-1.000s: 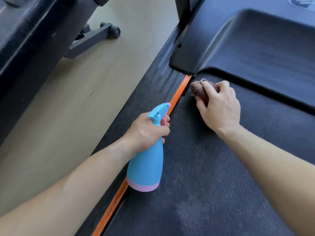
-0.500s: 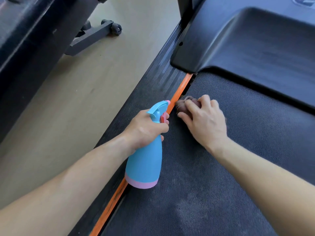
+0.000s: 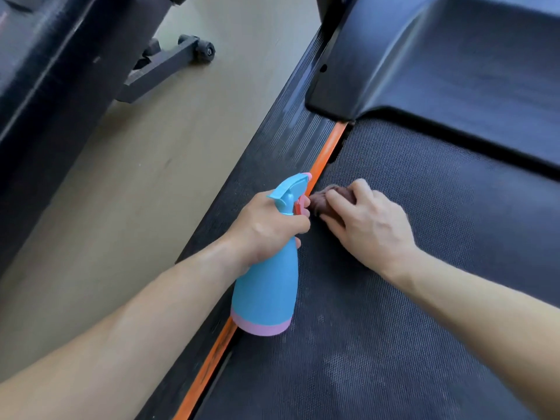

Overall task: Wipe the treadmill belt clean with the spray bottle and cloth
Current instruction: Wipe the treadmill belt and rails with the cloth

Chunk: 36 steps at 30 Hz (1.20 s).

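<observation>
The spray bottle is gripped around its neck by the left hand, fingers curled by the red trigger, and it is held tilted with the pink base low over the orange strip at the belt's left edge. It is kept off to the side, presumably so that the wiping lane is left free and another spray can be given quickly. The nozzle is pointed forward along the belt's edge.

A brown cloth is bunched under the right hand, which is closed down over it, fingers pressed flat so that the wad is pushed into the textured treadmill belt. The cloth is being worked right against the belt's left border, just beside the bottle's trigger (the two hands are almost touching here). That spot is likely chosen because grime gathers along the seam by the strip.

Paler, dusty-looking patches can be seen on the belt nearer the camera, so a good deal of the surface is judged yet to be wiped. The black motor cover is seen ahead, and a wheeled black frame is parked on the floor to the left.
</observation>
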Each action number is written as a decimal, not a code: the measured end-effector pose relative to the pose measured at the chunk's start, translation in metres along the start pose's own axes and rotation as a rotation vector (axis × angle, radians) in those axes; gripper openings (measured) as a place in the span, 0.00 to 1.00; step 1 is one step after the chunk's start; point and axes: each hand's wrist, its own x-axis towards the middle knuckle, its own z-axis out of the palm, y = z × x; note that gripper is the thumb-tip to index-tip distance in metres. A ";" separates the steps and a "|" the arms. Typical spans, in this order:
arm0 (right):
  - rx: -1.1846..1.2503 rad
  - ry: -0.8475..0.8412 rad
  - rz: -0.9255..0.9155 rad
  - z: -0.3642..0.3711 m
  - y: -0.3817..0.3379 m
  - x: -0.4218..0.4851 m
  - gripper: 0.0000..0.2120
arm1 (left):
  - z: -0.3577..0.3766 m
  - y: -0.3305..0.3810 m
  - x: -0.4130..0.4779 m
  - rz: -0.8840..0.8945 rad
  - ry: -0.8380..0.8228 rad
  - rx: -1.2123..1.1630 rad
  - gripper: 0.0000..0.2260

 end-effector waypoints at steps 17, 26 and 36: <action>0.101 -0.057 0.047 -0.011 0.021 -0.018 0.20 | 0.016 0.009 0.000 0.040 -0.010 0.048 0.19; -0.065 -0.031 0.222 -0.012 0.057 0.019 0.18 | 0.029 0.008 0.002 0.067 0.000 0.123 0.18; 0.068 -0.078 0.281 -0.047 0.086 -0.126 0.21 | 0.075 0.024 0.000 0.101 -0.182 0.187 0.18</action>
